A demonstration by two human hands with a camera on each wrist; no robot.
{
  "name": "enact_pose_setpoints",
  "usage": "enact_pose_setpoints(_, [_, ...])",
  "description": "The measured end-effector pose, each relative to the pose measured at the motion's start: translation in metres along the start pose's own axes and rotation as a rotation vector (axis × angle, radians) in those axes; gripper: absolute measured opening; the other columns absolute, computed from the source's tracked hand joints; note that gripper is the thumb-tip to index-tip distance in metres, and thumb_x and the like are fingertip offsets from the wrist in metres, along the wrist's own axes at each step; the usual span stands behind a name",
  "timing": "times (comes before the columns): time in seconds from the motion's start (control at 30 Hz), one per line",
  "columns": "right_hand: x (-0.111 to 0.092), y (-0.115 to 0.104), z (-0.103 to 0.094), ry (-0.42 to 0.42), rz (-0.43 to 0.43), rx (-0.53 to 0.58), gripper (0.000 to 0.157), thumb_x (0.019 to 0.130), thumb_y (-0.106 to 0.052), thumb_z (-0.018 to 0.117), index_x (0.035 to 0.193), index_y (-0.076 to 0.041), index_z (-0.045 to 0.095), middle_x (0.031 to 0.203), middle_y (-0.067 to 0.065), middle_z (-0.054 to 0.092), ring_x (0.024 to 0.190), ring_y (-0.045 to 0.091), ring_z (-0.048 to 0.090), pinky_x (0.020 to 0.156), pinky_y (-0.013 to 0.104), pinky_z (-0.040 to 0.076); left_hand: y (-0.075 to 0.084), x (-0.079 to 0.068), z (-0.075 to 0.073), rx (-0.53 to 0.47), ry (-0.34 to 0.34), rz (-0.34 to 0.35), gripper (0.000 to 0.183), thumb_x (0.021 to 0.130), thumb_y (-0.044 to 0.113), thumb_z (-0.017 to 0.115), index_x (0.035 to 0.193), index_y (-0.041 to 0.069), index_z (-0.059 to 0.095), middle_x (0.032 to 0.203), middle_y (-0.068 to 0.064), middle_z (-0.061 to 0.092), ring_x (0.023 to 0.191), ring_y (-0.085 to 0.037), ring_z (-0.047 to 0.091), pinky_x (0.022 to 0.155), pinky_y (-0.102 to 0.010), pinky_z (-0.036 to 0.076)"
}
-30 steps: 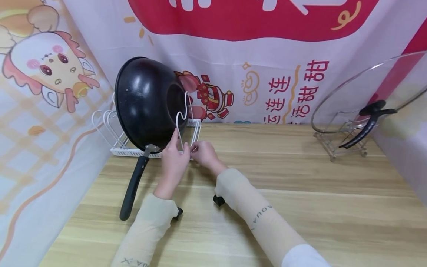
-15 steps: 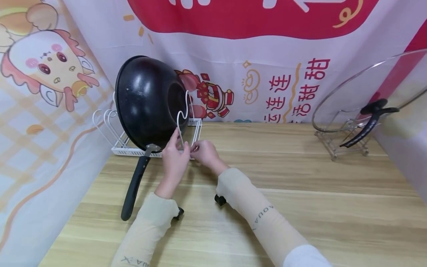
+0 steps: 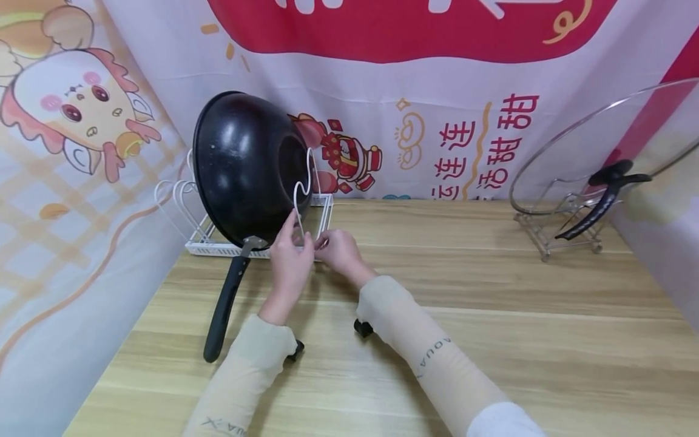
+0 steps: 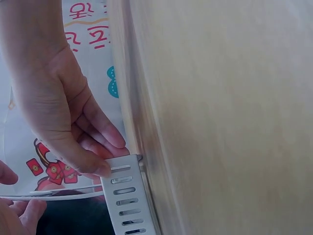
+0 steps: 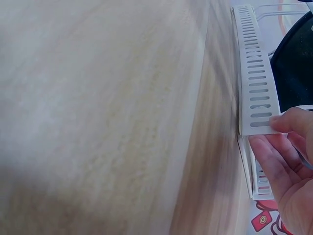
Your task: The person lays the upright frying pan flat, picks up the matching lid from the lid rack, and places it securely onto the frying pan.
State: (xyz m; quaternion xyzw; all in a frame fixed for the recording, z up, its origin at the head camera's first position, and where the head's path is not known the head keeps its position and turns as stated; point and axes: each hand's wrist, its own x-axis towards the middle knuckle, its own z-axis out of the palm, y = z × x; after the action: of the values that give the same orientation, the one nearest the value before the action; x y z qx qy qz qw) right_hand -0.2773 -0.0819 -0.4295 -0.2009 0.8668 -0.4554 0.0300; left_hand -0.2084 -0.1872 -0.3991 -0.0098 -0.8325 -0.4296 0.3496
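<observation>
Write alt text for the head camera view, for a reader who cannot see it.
Two hands meet at the front corner of a white rack on a wooden table: the left hand pinches a white wire divider, the right hand touches the rack's corner. A black wok stands on edge in the rack; a glass lid leans in a stand far right.

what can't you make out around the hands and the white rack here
- Head view: the foot of the white wire divider is hidden behind the left hand and right hand.
- Head view: the black wok hides most of the white slotted rack.
- Left wrist view: the left hand is cut off by the bottom edge.
</observation>
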Motion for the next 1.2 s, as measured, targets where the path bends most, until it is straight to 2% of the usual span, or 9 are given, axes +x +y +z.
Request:
enact_pose_setpoints(0.2, [-0.001,0.005,-0.003,0.005,0.017,0.003,0.007,0.087,-0.010,0.081,0.086,-0.006,0.076,0.074,0.002,0.071,0.059,0.011,0.061,0.056,0.021,0.051,0.001,-0.003,0.006,-0.004,0.018,0.015,0.053,0.091,-0.006,0.067,0.143,-0.006,0.055,0.120,-0.029,0.067,0.102,-0.041,0.070,0.085,-0.048,0.060])
enact_pose_setpoints(0.33, [-0.002,0.006,-0.005,0.009,0.029,-0.013,0.007,0.088,-0.010,0.080,0.084,-0.006,0.075,0.070,0.000,0.069,0.055,0.011,0.059,0.052,0.021,0.049,0.001,-0.004,0.006,0.014,0.000,0.022,0.055,0.091,-0.004,0.068,0.144,-0.005,0.053,0.124,-0.028,0.066,0.098,-0.041,0.070,0.081,-0.050,0.060])
enact_pose_setpoints(0.57, [-0.008,0.007,-0.010,0.004,0.026,0.020,0.009,0.089,-0.008,0.078,0.082,-0.005,0.074,0.067,0.002,0.067,0.052,0.011,0.057,0.048,0.021,0.048,0.006,-0.008,0.008,0.024,-0.031,0.009,0.057,0.091,-0.002,0.067,0.146,-0.004,0.052,0.130,-0.026,0.065,0.101,-0.040,0.070,0.079,-0.050,0.060])
enact_pose_setpoints(0.8, [-0.009,0.008,-0.012,0.014,0.014,0.006,0.010,0.089,-0.009,0.078,0.081,-0.006,0.073,0.067,0.000,0.067,0.053,0.011,0.057,0.050,0.021,0.048,0.010,-0.009,0.008,0.010,-0.035,-0.006,0.058,0.092,-0.002,0.067,0.148,-0.002,0.051,0.132,-0.026,0.064,0.103,-0.038,0.070,0.078,-0.047,0.061])
enact_pose_setpoints(1.1, [-0.011,0.010,-0.014,0.023,0.029,0.009,0.008,0.088,-0.007,0.079,0.081,-0.005,0.074,0.068,0.001,0.068,0.055,0.011,0.058,0.050,0.021,0.049,0.012,-0.011,0.010,-0.006,-0.053,-0.014,0.057,0.092,0.000,0.067,0.147,-0.002,0.051,0.127,-0.027,0.066,0.097,-0.038,0.072,0.074,-0.049,0.061])
enact_pose_setpoints(1.2, [-0.011,0.009,-0.014,0.032,0.020,-0.021,0.009,0.088,-0.008,0.078,0.080,-0.006,0.074,0.069,0.001,0.068,0.057,0.011,0.058,0.053,0.020,0.048,0.014,-0.011,0.010,-0.005,-0.048,-0.006,0.058,0.092,0.001,0.067,0.147,-0.002,0.051,0.124,-0.027,0.067,0.096,-0.037,0.072,0.074,-0.048,0.061])
